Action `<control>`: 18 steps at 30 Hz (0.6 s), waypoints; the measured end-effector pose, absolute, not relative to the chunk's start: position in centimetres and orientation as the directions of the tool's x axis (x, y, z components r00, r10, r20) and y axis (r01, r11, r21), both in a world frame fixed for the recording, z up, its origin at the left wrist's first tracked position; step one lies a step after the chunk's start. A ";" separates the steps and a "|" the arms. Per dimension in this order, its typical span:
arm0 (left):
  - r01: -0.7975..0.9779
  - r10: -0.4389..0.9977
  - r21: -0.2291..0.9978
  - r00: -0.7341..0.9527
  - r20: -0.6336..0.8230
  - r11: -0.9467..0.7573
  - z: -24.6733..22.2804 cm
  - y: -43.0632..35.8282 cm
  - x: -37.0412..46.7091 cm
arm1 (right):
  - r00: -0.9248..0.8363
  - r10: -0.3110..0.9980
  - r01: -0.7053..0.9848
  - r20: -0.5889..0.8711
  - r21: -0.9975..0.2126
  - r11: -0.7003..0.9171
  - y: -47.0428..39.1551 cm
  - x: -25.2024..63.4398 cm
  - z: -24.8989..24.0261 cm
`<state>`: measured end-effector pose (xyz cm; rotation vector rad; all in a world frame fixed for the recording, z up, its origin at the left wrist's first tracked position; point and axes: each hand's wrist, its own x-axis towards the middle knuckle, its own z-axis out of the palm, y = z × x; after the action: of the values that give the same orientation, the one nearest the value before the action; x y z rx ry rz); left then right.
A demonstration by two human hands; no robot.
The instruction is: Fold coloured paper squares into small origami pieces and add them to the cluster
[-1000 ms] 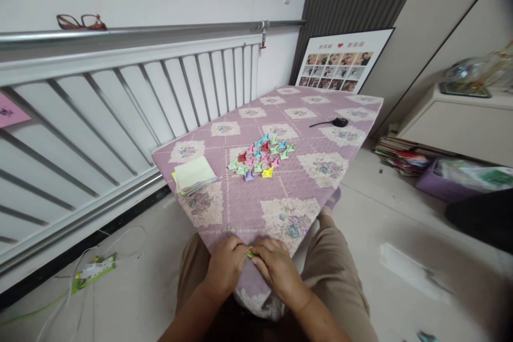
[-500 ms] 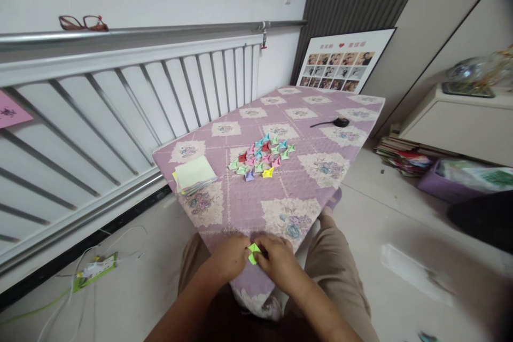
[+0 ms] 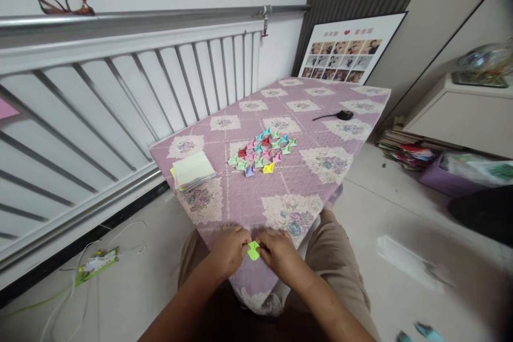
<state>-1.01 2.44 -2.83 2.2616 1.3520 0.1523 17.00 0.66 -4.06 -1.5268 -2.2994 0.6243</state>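
Note:
A small folded lime-green paper lies between my two hands at the near corner of the table. My left hand has its fingers closed on the paper's left edge. On the opposite edge, my right hand pinches the same paper. Farther up the cloth stand several small folded paper pieces in green, pink, red, blue, purple and yellow, grouped in slanting rows. To their left is a stack of pale paper sheets.
The table has a purple flowered cloth. A black object with a thin tail lies at the far right. A white radiator runs along the left, with glasses above. A power strip rests on the floor.
My right thumb has drawn back from the middle of the green paper to its right edge, so more of the paper shows. The camera view has shifted slightly.

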 end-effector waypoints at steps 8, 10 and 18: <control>0.806 0.849 0.373 0.522 -0.084 -0.459 -3.8 1.4 -1.2 | -0.447 0.863 0.787 0.234 -0.355 0.504 -0.1 17.2 -5.4; 0.807 0.842 0.339 0.534 -0.068 -0.484 -4.1 1.0 -1.3 | -0.467 0.834 0.787 0.293 -0.292 0.544 -0.3 17.2 -5.9; 0.775 0.799 0.245 0.601 -0.001 -0.583 -5.4 0.4 -1.7 | -0.575 0.731 0.706 0.367 -0.228 0.670 -0.9 18.0 -6.5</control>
<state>-1.70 0.37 -5.40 2.6084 1.3016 0.1605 18.03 -0.94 -6.53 -1.1202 -2.4535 0.0772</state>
